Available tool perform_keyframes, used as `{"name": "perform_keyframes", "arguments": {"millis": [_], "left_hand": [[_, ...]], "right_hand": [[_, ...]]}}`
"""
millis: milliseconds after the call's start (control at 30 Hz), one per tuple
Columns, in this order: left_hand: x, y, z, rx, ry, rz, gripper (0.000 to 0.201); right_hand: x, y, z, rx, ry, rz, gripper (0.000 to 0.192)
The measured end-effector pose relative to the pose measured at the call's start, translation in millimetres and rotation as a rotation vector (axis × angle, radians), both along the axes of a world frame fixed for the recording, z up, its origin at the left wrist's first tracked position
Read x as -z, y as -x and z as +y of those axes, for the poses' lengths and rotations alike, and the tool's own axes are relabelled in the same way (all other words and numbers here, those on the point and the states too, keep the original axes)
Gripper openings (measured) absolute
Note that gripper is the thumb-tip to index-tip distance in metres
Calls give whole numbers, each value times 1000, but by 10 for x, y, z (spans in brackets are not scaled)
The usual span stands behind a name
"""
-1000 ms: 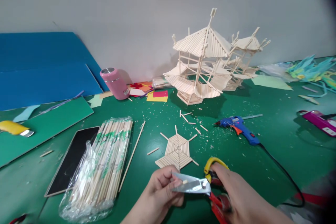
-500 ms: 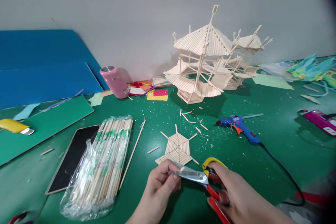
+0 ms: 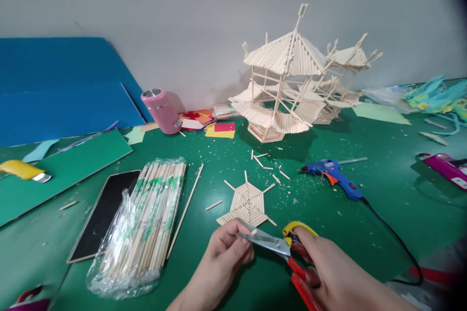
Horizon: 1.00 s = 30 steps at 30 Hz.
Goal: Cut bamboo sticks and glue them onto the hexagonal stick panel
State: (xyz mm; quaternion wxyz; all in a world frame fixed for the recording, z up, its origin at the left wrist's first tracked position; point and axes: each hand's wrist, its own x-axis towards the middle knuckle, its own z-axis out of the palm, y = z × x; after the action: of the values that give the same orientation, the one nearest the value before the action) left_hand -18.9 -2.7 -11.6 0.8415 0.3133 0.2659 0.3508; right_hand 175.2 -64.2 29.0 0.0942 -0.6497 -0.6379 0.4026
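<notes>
**Your two hands meet over the lower middle of the frame, scissors [image 3: 270, 241] at a small wooden stick [image 3: 254, 232]**

Your right hand [image 3: 330, 262], lower right of centre, is wrapped around the red and yellow scissor handles, with the blades pointing to the left of the frame. Your left hand [image 3: 226, 257], at bottom centre, is pinched on the stick, thumb against the curled fingers; only a pale stub shows at the blades, and the rest is hidden, so you cannot tell its length. The blades reach right up to your left fingertips.

Just above your left hand, near the centre of the frame, a web-patterned panel [image 3: 249, 202] of sticks lies flat on the green counter [image 3: 215, 170], with thin spokes jutting past its edge. A short loose stick [image 3: 213, 205] lies just to its left, and beyond that a long stick [image 3: 186, 209] slants beside the plastic bag of sticks [image 3: 153, 223]. The bag, left of centre, partly covers a dark board [image 3: 105, 218].

To the right of the panel you have a blue glue gun [image 3: 333, 175], its nozzle facing left and its cable trailing to the lower right. At upper right of centre stands a stick-built pagoda [image 3: 280, 58], a similar structure [image 3: 348, 57] behind it. A pink bottle [image 3: 162, 114] stands at upper left of centre; a yellow cutter [image 3: 25, 171] lies on a green board [image 3: 73, 167] at the left edge.
</notes>
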Motion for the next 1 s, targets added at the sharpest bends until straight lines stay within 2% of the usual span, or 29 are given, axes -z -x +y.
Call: {"name": "perform_keyframes", "arguments": {"millis": [67, 133, 300, 400, 567, 800, 1000], "left_hand": [[20, 14, -2, -49, -65, 116, 21], [20, 25, -3, -50, -98, 131, 21], [-34, 4, -7, 20, -37, -49, 21], [-40, -17, -21, 75, 4, -164, 18], [-22, -37, -46, 120, 36, -209, 16], [-74, -47, -67, 11, -39, -15, 22], [-58, -41, -96, 136, -16, -224, 18]], "right_hand": [[34, 0, 12, 11, 0, 28, 19], [54, 3, 8, 33, 7, 75, 23], [5, 25, -25, 61, 21, 149, 37], [-41, 39, -33, 58, 57, 132, 37], [-50, 30, -63, 41, 32, 94, 29], [26, -13, -110, -10, -60, 23, 18], [78, 5, -166, 22, -43, 106, 29]]}}
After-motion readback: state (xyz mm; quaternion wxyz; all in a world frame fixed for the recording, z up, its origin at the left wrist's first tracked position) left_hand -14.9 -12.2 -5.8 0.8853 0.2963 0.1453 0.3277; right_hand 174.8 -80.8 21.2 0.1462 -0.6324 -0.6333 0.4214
